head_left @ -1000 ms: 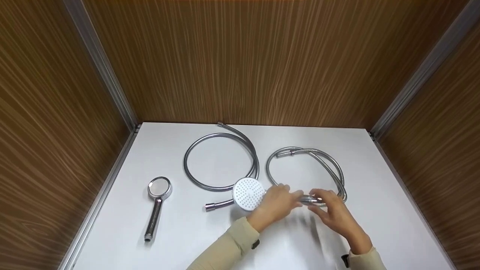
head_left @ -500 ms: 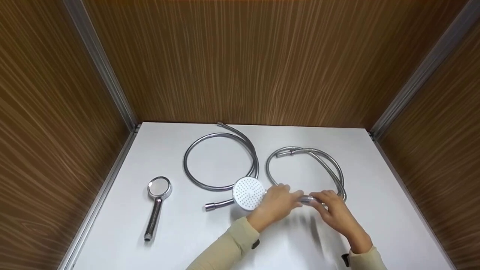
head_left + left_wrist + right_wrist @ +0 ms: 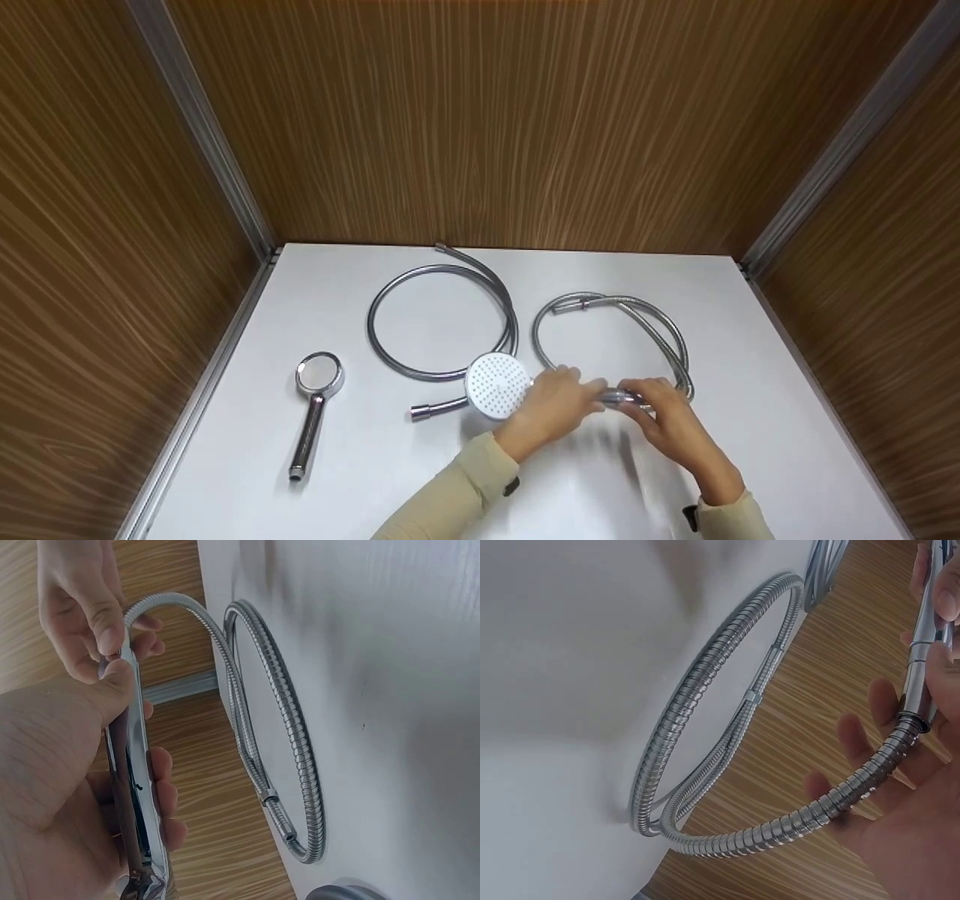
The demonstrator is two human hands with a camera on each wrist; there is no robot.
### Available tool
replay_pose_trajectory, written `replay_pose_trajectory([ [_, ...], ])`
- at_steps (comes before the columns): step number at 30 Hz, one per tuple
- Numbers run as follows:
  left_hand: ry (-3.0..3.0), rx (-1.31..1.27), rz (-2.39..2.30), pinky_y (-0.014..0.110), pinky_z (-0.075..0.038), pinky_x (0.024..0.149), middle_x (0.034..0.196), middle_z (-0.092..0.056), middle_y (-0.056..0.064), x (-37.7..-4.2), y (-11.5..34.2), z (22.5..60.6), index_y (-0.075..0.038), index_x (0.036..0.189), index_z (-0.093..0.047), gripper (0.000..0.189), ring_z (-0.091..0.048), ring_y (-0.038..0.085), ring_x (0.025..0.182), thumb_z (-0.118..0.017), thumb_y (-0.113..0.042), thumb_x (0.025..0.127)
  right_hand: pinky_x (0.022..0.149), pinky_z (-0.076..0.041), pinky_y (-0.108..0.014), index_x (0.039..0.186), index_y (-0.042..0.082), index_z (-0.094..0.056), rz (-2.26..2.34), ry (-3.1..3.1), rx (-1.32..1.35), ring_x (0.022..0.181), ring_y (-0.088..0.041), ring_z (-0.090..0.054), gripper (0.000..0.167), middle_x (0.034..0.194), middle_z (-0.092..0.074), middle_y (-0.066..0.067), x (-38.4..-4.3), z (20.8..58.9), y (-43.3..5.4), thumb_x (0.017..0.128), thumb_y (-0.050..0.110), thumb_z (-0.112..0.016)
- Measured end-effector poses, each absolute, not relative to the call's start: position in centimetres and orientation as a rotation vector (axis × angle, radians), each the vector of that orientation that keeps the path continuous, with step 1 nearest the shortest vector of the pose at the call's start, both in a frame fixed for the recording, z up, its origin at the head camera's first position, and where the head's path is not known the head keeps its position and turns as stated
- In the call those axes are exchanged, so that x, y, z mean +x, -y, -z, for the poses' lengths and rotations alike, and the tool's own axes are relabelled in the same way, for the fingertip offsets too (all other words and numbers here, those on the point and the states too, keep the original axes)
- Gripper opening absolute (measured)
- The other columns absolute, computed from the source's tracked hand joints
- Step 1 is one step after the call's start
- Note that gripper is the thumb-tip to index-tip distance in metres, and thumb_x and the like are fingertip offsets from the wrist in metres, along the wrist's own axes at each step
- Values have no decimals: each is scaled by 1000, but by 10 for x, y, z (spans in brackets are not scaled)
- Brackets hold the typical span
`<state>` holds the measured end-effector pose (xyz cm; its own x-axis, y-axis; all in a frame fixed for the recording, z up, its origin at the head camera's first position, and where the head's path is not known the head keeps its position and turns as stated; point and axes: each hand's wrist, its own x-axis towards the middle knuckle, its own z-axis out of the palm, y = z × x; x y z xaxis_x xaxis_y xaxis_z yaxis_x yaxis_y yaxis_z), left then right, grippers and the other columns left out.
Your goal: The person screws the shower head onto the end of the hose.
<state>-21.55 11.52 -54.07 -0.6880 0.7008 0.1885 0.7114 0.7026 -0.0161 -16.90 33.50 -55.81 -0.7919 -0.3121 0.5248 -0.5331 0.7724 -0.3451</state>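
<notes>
My left hand (image 3: 553,406) grips the chrome handle (image 3: 137,787) of a shower head, fingers curled round it with the thumb along its upper end. Its round white spray face (image 3: 497,385) points up, left of that hand in the head view. At the handle's other end, my right hand (image 3: 673,429) pinches the metal end fitting (image 3: 916,686) of a ribbed shower hose (image 3: 780,836). Fitting and handle meet in one line in the right wrist view. From the fitting the hose curves away into a coil on the white table.
Another shower head (image 3: 309,427), with a dark handle, lies at the left of the white table (image 3: 225,465). A second, darker coiled hose (image 3: 370,322) lies at the middle back, one end passing near the spray face. Wood-patterned panels (image 3: 480,127) enclose the back and sides.
The right fingers have shifted slightly around the hose fitting, loosening and closing on it again. My left hand and the shower head stay in place.
</notes>
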Motion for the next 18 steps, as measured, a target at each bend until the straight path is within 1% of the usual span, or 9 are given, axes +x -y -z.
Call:
replay_pose_trajectory([
  [2,2727,-1140,82,27,-48,71,92,-69,-2,-215,-115,541,-33,126,-62,31,-60,14,80,-52,-54,106,82,-51,-41,116,6,-73,-689,2531,637,95,-18,-65,32,103,-76,-1,-168,558,-334,86,1,-82],
  [7,2730,-1138,62,27,-48,71,92,-69,-2,-215,-115,541,-32,125,-62,31,-61,14,80,-50,-53,107,84,-46,-41,117,6,-73,-709,2568,600,98,-20,-64,30,105,-75,-1,-165,557,-333,89,3,-79],
  [13,2752,-1133,84,28,-51,74,94,-70,-2,-214,-116,541,-32,124,-62,30,-63,14,83,-50,-54,107,81,-41,-36,116,7,-74,-697,2601,556,94,-16,-61,26,101,-73,1,-163,556,-332,90,5,-78],
  [18,2769,-1121,111,28,-50,72,94,-70,-3,-212,-117,544,-33,125,-62,31,-62,14,82,-50,-55,107,80,-39,-35,115,7,-74,-690,2610,553,92,-14,-59,24,97,-71,3,-163,558,-333,91,5,-77],
])
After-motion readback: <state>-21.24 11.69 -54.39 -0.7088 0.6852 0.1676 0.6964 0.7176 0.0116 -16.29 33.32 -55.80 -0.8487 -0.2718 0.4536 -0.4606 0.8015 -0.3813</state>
